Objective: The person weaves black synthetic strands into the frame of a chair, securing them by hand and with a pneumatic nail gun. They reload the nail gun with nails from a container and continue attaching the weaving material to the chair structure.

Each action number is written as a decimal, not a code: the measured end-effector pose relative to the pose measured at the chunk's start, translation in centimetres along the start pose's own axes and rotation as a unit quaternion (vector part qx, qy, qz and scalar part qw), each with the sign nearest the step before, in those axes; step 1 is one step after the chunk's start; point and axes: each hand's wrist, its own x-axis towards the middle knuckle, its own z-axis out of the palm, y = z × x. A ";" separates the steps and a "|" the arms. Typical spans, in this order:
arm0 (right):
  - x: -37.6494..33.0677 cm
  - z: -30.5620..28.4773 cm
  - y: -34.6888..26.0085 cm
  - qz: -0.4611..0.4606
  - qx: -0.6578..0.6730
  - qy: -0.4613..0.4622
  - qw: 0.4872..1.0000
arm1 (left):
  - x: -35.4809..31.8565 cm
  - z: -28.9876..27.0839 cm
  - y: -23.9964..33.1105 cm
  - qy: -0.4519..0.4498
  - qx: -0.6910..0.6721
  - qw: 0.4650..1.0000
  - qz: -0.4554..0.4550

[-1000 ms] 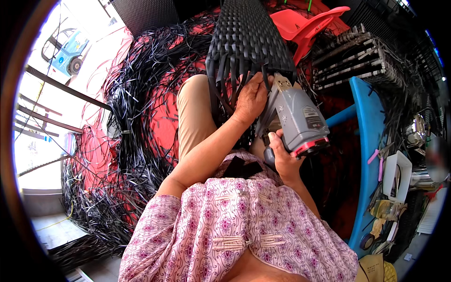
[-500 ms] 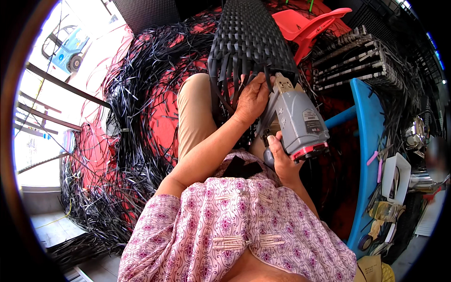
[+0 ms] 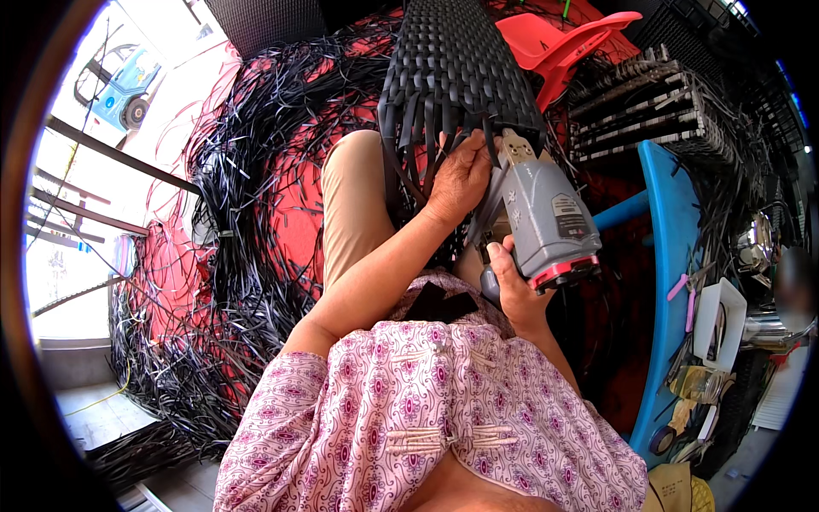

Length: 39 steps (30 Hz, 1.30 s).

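Observation:
Between my knees stands a black woven panel (image 3: 456, 68), its loose flat strips (image 3: 415, 128) hanging from the near end. My left hand (image 3: 461, 175) is closed at that end, its fingertips pinching a black strip against the weave's edge. My right hand (image 3: 514, 277) wraps the handle of a grey power staple gun (image 3: 548, 209) with a red rear end. The gun's metal nose (image 3: 517, 147) points away from me and meets the panel's right near corner, just right of my left fingers. Whether it touches the frame I cannot tell.
Heaps of black strips (image 3: 247, 282) cover the red floor on the left. A red plastic chair (image 3: 563, 47) stands beyond the panel. To the right are stacked woven frames (image 3: 640, 115) and a blue stool (image 3: 661, 256); beside it lie pink-handled scissors (image 3: 688, 294) and a white tray (image 3: 710, 320).
The staple gun has shifted slightly right, its nose nearer the panel's corner. My left hand keeps almost the same place and grip.

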 end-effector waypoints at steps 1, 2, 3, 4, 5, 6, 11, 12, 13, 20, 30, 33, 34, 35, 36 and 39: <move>0.0 -0.1 0.2 -0.005 -0.007 -0.002 1.000 | 0.0 0.0 0.1 -0.006 -0.015 1.000 -0.013; -0.1 -0.1 0.3 -0.010 -0.013 -0.004 1.000 | 0.1 0.0 0.1 -0.013 -0.030 0.999 -0.026; 0.0 0.0 -0.1 0.003 -0.031 0.004 1.000 | 0.0 0.1 0.0 -0.009 -0.023 0.999 -0.021; 0.0 0.2 -0.8 0.016 -0.049 0.010 0.999 | -0.1 0.2 -0.3 -0.004 -0.016 1.000 -0.016; 0.0 0.3 -1.2 0.029 -0.067 0.017 0.997 | -0.3 0.3 -0.6 0.001 -0.009 1.000 -0.011; 0.1 0.5 -1.2 -0.012 -0.100 0.016 0.995 | -0.3 0.3 -0.9 0.011 -0.003 1.000 0.008; 0.0 0.9 0.0 -0.052 -0.102 0.020 0.993 | -0.2 0.6 -1.7 0.038 0.040 0.997 0.044; 0.0 0.7 0.0 0.000 -0.051 0.027 0.998 | -0.7 0.5 -1.5 0.036 0.023 0.999 0.033; 0.0 0.4 -0.1 0.050 -0.002 0.040 0.998 | -0.7 0.3 -0.2 0.033 0.003 0.999 0.026; -0.8 -2.7 -2.0 0.071 0.114 0.138 0.981 | -2.5 -1.0 4.8 0.047 -0.062 0.993 -0.085; -0.3 -6.3 -3.1 0.015 0.170 0.207 0.963 | -1.9 -3.0 7.2 0.016 -0.314 0.922 -0.225; -0.2 -6.9 -3.4 0.016 0.196 0.227 0.954 | -1.2 -2.9 8.4 -0.019 -0.406 0.873 -0.269; -0.2 -7.1 -3.4 0.014 0.205 0.232 0.951 | -1.0 -2.7 8.7 -0.025 -0.434 0.856 -0.279; -0.2 -7.2 -3.3 0.014 0.206 0.234 0.950 | -0.6 -2.7 8.4 -0.029 -0.442 0.848 -0.291; -0.2 -7.2 -3.3 0.014 0.207 0.235 0.949 | -0.5 -2.7 8.6 -0.033 -0.438 0.849 -0.295; -0.2 -7.4 -3.5 0.003 0.210 0.233 0.949 | -0.3 -2.6 9.0 -0.027 -0.410 0.858 -0.307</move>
